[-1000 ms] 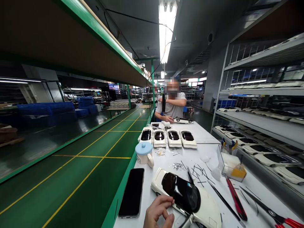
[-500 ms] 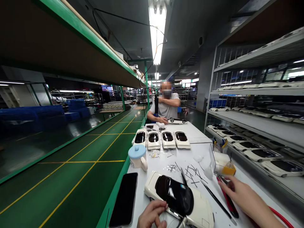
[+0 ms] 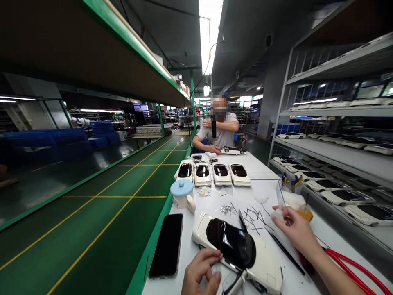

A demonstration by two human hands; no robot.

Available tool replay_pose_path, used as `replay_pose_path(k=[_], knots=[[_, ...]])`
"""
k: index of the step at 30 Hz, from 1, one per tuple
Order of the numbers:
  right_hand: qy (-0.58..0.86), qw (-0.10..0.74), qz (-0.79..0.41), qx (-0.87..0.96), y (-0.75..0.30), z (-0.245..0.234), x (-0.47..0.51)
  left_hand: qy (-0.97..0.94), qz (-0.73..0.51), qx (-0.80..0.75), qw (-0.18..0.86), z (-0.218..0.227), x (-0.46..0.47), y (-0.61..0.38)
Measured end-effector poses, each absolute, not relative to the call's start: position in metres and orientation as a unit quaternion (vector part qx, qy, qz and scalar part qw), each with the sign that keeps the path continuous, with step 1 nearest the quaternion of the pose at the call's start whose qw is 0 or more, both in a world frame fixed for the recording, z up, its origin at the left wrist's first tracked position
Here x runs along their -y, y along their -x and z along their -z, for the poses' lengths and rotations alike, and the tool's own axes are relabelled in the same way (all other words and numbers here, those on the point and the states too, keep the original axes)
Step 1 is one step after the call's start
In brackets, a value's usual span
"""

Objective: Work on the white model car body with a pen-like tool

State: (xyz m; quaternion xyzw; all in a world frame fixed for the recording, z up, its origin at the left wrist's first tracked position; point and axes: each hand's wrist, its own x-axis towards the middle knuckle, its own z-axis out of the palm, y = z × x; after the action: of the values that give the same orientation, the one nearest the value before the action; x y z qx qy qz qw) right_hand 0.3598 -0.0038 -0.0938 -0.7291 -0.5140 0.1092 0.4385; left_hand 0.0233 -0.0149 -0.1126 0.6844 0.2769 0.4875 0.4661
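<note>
A cream model car (image 3: 264,262) with a black roof lies at an angle on the table, its doors swung open. My left hand (image 3: 201,272) is at the car's near side, fingers bent. Its fingertips meet beside the door opening, around something too small to make out. To the right of the car, my right hand (image 3: 296,231) pinches a soft white wad (image 3: 278,213) between thumb and fingers. Under that hand lie a thin black pen-like tool (image 3: 287,252) and a tool with red handles (image 3: 346,262), partly covered by the forearm. Thin black strips (image 3: 253,217) lie scattered beyond the car.
Small silvery parts (image 3: 227,209) form a pile behind the car. A phone (image 3: 166,246) and a lidded mug (image 3: 181,194) stand left. Several cream model cars (image 3: 221,175) line up farther back, before a seated co-worker (image 3: 222,133). A rack (image 3: 337,153) of cars stands right.
My right hand has moved up and left from the red-handled tool and has taken hold of the white wad. My left hand stays at the car's side. The whole view has shifted slightly.
</note>
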Motion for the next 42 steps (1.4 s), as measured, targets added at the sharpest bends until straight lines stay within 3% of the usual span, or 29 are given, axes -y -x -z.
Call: replay_pose_path(k=[4,7,10,17,23,42], knots=[[0.58,0.608,-0.305,0.449,-0.324,0.079,0.023,-0.69,-0.463,-0.286,0.476,0.099,0.02,-0.021],[0.542,0.643,-0.355,0.409,-0.288,0.069,0.041,-0.676,-0.46,-0.295,0.494,0.096,0.021,-0.02],[0.54,0.635,-0.341,0.435,-0.251,0.067,0.057,-0.665,-0.459,-0.302,0.506,0.094,0.022,-0.02],[0.544,0.535,-0.141,0.631,-0.215,0.086,0.062,-0.663,-0.461,-0.306,0.504,0.091,0.024,-0.02],[0.532,0.512,-0.04,0.673,-0.213,0.09,0.055,-0.673,-0.453,-0.303,0.5,0.091,0.024,-0.021],[0.49,0.499,0.016,0.715,-0.21,0.086,0.054,-0.676,-0.458,-0.3,0.492,0.089,0.024,-0.02]])
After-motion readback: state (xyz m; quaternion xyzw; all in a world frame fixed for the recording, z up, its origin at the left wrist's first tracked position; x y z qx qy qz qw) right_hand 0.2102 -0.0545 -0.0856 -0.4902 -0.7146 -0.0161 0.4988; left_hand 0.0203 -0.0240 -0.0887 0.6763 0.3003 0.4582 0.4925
